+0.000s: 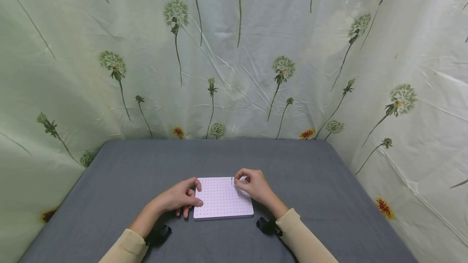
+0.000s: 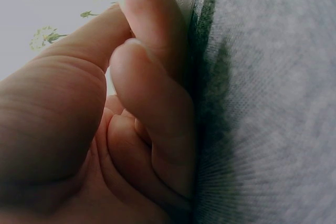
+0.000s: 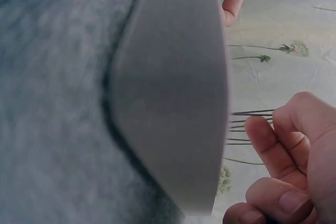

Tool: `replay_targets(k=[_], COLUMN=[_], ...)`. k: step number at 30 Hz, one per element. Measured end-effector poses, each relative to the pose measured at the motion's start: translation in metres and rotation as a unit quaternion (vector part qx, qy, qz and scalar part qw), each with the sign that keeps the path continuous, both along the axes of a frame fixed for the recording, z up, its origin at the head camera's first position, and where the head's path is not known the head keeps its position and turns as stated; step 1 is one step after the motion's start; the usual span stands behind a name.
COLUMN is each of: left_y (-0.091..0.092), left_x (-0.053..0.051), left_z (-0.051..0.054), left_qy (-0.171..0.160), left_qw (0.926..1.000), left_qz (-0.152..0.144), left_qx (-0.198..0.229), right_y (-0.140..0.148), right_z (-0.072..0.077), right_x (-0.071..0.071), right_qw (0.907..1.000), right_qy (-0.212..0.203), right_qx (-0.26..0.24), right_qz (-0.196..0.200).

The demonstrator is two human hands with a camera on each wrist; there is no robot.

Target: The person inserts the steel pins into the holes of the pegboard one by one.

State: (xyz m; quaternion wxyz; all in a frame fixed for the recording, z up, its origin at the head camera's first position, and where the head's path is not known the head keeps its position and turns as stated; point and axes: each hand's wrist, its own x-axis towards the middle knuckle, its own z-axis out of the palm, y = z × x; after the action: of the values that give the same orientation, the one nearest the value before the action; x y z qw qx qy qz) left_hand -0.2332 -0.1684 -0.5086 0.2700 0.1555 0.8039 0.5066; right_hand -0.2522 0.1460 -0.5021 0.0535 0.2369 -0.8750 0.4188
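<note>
A white pegboard [image 1: 223,200] with a grid of small holes lies flat on the grey cloth. My left hand [image 1: 177,196] holds its left edge, thumb and index finger on the top face, the other fingers curled beside the edge. Over the board's far right part, my right hand [image 1: 256,185] pinches a thin metal pin between thumb and index finger. Several slender pins [image 3: 240,140] stand upright from the board in the right wrist view, close to those fingertips. Whether the pinched pin sits in a hole cannot be made out.
A grey cloth-covered table [image 1: 146,161] extends around the board on all sides. Behind it and along both sides hangs a pale curtain [image 1: 230,64] with a dandelion print. Black straps with cameras [image 1: 268,225] sit at both wrists.
</note>
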Motion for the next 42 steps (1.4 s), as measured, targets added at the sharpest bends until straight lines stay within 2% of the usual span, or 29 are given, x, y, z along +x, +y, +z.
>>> replay_targets(k=[12,22,32,42], left_y=[0.0002,0.0007,-0.0001,-0.0006], left_x=[-0.0004,0.0008,0.0017,-0.0011], left_z=[-0.0003,0.0009,0.0036,0.0019], left_qy=[0.0,-0.001,-0.002,-0.015], left_qw=[1.0,1.0,1.0,0.9999], left_qz=[0.0,0.002,0.002,-0.004], left_qx=[-0.005,-0.004,0.003,-0.003], right_y=[-0.0024,-0.0051,-0.0062,-0.0067], right_z=[-0.0023,-0.0024,-0.0023,-0.004], right_x=[-0.0009,0.0008,0.003,0.0041], right_qw=[1.0,0.9994,0.9996,0.9994], right_qy=[-0.004,-0.014,-0.008,-0.005], right_qx=[-0.002,0.003,0.022,0.021], right_qz=[-0.007,-0.031,-0.017,-0.029])
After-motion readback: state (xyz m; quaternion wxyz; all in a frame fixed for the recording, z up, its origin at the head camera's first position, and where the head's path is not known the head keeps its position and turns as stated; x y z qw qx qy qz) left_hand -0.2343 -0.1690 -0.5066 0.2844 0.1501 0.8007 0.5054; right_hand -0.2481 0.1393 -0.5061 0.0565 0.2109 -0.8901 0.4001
